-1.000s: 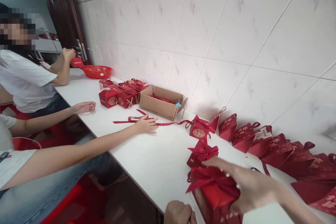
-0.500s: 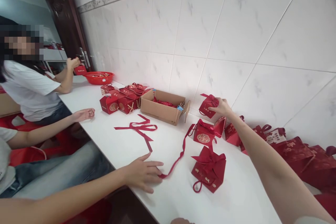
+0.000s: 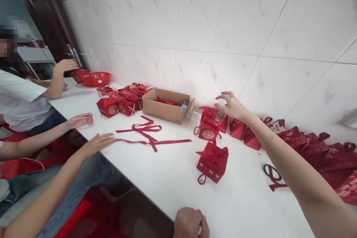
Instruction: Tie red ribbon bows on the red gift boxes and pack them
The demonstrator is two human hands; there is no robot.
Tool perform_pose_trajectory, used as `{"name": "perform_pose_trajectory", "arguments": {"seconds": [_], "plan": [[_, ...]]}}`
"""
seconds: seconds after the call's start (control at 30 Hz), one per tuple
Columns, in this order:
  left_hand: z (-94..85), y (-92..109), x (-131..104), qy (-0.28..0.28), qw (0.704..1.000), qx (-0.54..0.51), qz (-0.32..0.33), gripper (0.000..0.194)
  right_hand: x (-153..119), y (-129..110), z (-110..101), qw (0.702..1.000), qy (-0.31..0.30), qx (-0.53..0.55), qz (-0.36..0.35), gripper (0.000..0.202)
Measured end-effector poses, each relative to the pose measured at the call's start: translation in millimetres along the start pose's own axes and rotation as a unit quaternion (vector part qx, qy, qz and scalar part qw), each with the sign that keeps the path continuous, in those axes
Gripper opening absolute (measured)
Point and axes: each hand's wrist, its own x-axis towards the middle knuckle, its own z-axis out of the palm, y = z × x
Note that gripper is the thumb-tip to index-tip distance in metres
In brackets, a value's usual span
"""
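Observation:
My right hand (image 3: 232, 106) hovers over the back of the table, fingers apart and holding nothing. Just left of it and below, a small red gift box with a ribbon bow (image 3: 209, 112) stands by the wall. In front of that is a gift box with a gold round emblem (image 3: 209, 128). Closer to me sits another bow-tied gift box (image 3: 213, 161), with a cord loop at its lower left. At the bottom edge, my left hand (image 3: 191, 223) rests loosely curled near the table's edge, with nothing visible in it.
A neighbour's hand (image 3: 99, 143) holds the end of a red ribbon (image 3: 173, 142). Loose ribbon (image 3: 152, 128) lies beyond it. A cardboard box (image 3: 161, 111), several red boxes (image 3: 128, 100) and a red basin (image 3: 99, 80) line the wall. Red bags (image 3: 304, 139) and black-handled scissors (image 3: 272, 172) lie right.
My right hand has let go of the gift box, which now stands by the wall. More of my left hand shows. The neighbour's hand has drawn the ribbon away leftward.

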Motion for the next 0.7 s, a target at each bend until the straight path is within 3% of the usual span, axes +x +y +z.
{"name": "perform_pose_trajectory", "arguments": {"seconds": [0.07, 0.1, 0.17, 0.27, 0.43, 0.53, 0.7], "plan": [[46.8, 71, -39, -0.007, 1.000, -0.008, 0.017, 0.034, -22, -10, -5, 0.998, -0.044, -0.033, -0.020, 0.039], [66.4, 97, -60, -0.007, 1.000, -0.004, 0.013, 0.033, -33, -15, -6, 0.996, -0.073, -0.047, -0.032, 0.039], [92.2, 123, -94, -0.055, 0.998, 0.004, 0.035, 0.029, -57, -25, -6, 0.987, -0.145, -0.061, -0.042, 0.043], [101.1, 115, -116, -0.089, 0.995, -0.001, 0.035, 0.027, -94, -38, 1, 0.969, -0.243, -0.054, -0.007, 0.060], [96.3, 100, -113, -0.124, 0.992, -0.006, 0.016, 0.026, -141, -50, 23, 0.947, -0.306, -0.065, 0.077, 0.086], [98.1, 105, -112, -0.132, 0.991, -0.014, 0.011, 0.026, -155, -46, 35, 0.947, -0.308, -0.044, 0.084, 0.086], [98.5, 107, -114, -0.136, 0.990, -0.022, 0.006, 0.027, -168, -36, 50, 0.963, -0.247, -0.041, 0.097, 0.082]]}}
